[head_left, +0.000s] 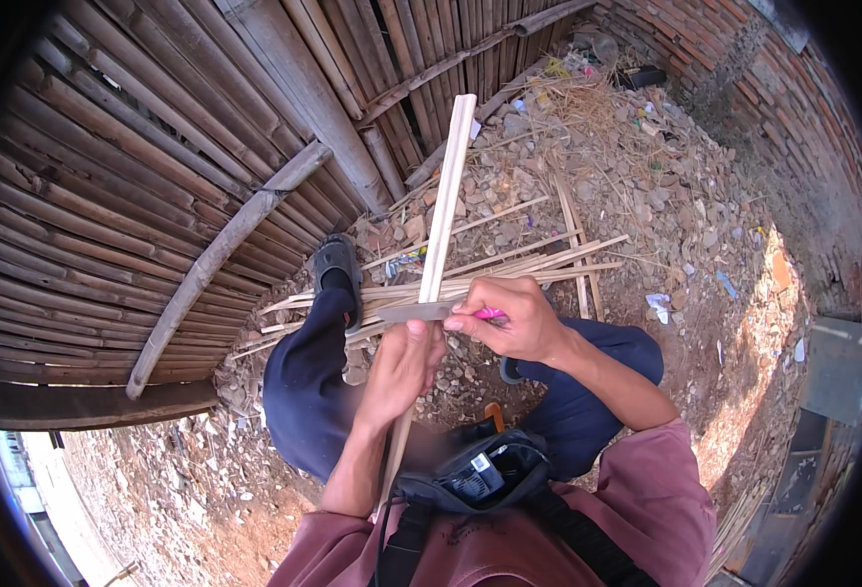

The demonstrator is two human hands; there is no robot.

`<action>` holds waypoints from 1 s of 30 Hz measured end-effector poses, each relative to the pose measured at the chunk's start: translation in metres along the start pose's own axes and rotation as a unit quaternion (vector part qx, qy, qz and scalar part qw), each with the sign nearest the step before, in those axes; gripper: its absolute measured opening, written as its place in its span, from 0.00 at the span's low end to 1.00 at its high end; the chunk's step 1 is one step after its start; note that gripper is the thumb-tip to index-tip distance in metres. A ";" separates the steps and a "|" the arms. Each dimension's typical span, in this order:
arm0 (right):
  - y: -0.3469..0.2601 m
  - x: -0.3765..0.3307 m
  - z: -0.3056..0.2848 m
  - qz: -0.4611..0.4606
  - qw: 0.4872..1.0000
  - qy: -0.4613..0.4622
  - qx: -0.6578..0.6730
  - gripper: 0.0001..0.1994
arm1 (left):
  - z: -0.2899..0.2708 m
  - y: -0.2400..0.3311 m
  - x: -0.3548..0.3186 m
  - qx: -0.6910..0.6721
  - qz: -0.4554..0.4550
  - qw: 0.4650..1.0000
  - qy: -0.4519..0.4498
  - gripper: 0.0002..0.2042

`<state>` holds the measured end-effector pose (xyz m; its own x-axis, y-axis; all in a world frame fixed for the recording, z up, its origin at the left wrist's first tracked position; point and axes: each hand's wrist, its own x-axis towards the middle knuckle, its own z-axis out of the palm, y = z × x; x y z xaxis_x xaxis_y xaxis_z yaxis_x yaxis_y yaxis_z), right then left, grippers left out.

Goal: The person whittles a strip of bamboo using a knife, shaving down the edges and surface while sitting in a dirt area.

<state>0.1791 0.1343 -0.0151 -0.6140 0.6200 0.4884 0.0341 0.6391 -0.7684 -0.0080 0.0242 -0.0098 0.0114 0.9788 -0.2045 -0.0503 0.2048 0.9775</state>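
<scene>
Pale wooden strips (444, 210), lying together lengthwise, extend from near my body up and away over the ground. My left hand (401, 367) is closed around them at their middle, thumb on top. Crosswise over the wood, just beyond that thumb, lies the flat grey blade of a knife (409, 312), its free end toward the left. My right hand (514, 318) is closed on the knife from the right side; a bit of pink, apparently its handle, shows between the fingers. The rest of the grip is hidden.
More thin wooden strips (509, 266) lie in a loose pile beyond my hands, between my feet. Stony ground (685, 254) littered with scraps surrounds them. A bamboo wall (137, 215) rises at left, a brick wall (793, 108) at far right. An open black pouch (475, 472) sits at my waist.
</scene>
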 end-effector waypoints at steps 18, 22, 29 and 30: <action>-0.008 0.003 0.005 -0.019 0.997 0.031 -0.073 0.12 | 0.004 -0.011 0.008 0.040 0.051 0.997 0.041 0.31; -0.008 0.003 0.007 -0.022 0.996 0.044 -0.076 0.12 | 0.005 -0.009 0.009 0.023 0.024 0.998 0.062 0.31; -0.010 0.003 0.005 -0.036 0.991 0.045 -0.122 0.11 | 0.007 -0.002 0.009 0.001 -0.013 0.998 0.060 0.32; -0.011 0.003 0.005 -0.031 0.991 0.047 -0.120 0.11 | 0.006 -0.002 0.009 -0.001 -0.021 0.998 0.058 0.32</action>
<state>0.1728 0.1268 -0.0079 -0.5457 0.6083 0.5763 0.1926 0.7604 -0.6202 -0.0023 0.0325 -0.0135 -0.1022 0.9627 -0.2507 -0.0536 0.2463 0.9677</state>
